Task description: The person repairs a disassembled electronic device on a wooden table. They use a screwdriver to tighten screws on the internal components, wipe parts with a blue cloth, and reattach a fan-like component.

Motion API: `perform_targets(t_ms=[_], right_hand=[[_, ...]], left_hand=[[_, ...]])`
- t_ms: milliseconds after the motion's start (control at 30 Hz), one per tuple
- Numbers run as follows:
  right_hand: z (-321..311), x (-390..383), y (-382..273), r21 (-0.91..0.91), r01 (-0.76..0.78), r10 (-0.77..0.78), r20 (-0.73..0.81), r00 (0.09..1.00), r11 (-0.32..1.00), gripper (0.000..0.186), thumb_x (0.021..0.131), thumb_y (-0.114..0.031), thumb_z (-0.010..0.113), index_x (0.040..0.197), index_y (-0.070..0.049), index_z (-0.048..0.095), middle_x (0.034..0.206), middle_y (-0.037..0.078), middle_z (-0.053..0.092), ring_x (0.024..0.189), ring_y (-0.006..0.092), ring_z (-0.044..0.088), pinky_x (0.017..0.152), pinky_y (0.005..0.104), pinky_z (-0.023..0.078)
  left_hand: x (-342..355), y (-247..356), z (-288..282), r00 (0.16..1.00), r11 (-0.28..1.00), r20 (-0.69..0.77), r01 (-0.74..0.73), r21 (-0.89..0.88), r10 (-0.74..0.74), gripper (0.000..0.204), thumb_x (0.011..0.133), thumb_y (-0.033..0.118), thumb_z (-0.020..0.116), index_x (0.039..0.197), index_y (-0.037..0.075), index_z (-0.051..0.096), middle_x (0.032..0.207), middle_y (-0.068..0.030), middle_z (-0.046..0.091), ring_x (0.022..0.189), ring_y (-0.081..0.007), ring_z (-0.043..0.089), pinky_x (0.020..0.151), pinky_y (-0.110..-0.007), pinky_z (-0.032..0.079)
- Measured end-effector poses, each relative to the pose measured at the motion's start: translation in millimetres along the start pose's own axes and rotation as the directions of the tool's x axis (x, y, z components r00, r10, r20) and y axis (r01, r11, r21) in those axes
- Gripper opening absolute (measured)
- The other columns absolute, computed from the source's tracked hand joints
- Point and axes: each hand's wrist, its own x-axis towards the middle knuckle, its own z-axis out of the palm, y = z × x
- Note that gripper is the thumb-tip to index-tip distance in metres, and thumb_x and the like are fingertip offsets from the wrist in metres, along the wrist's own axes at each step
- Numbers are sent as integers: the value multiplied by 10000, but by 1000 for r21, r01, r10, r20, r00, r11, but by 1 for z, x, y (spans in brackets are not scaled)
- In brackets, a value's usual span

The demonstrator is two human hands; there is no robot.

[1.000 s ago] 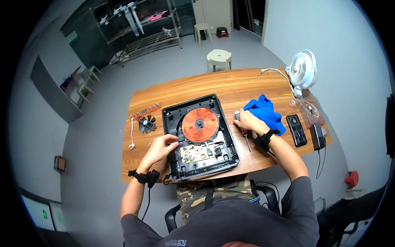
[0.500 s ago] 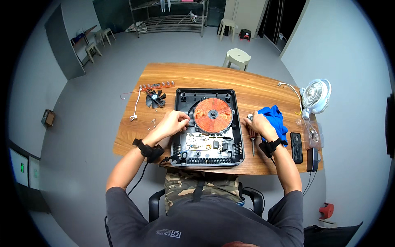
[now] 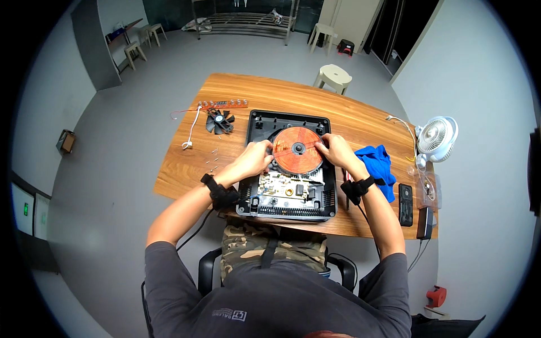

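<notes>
A round copper induction coil [image 3: 290,153] lies in the upper half of an opened black cooktop housing [image 3: 256,121]. My left hand [image 3: 253,160] grips the coil's left rim, its fingers curled at the edge. On the opposite rim, my right hand [image 3: 340,152] has its thumb on top and the other fingers bent down the side. The coil looks slightly tilted. Below it sits a pale circuit board [image 3: 276,188] with black components. A screwdriver [image 3: 347,176] rests on the table right of the housing, partly hidden by my right wrist.
Left on the wooden table [image 3: 186,169] are a black fan rotor [image 3: 220,121], an orange button strip [image 3: 225,104] with a white cable and several small screws [image 3: 213,160]. To the right are a blue cloth [image 3: 378,166], a black case [image 3: 405,203] and a white desk fan [image 3: 437,136].
My right hand has left the screwdriver and taken hold of the coil's right rim. The left hand has moved onto its left rim. The coil has shifted slightly within the housing.
</notes>
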Motion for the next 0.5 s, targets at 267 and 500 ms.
perform_targets(t_ms=[267, 500], right_hand=[[20, 11, 18, 176, -62, 75, -72, 995, 982, 399, 918, -317, 736, 1086, 45, 728, 969, 276, 731, 935, 406, 724, 826, 448, 560], [18, 7, 25, 358, -94, 107, -16, 994, 929, 402, 905, -292, 768, 1115, 48, 724, 940, 219, 756, 849, 278, 740, 787, 379, 561]], left_hand=[[2, -5, 9, 993, 993, -86, 74, -92, -82, 329, 961, 54, 648, 1255, -78, 583, 802, -133, 750, 697, -162, 752, 518, -289, 584], [1, 0, 11, 987, 980, -50, 144, -137, -152, 367, 970, 83, 658, 1290, -66, 559, 874, -139, 756, 748, -158, 756, 540, -277, 585]])
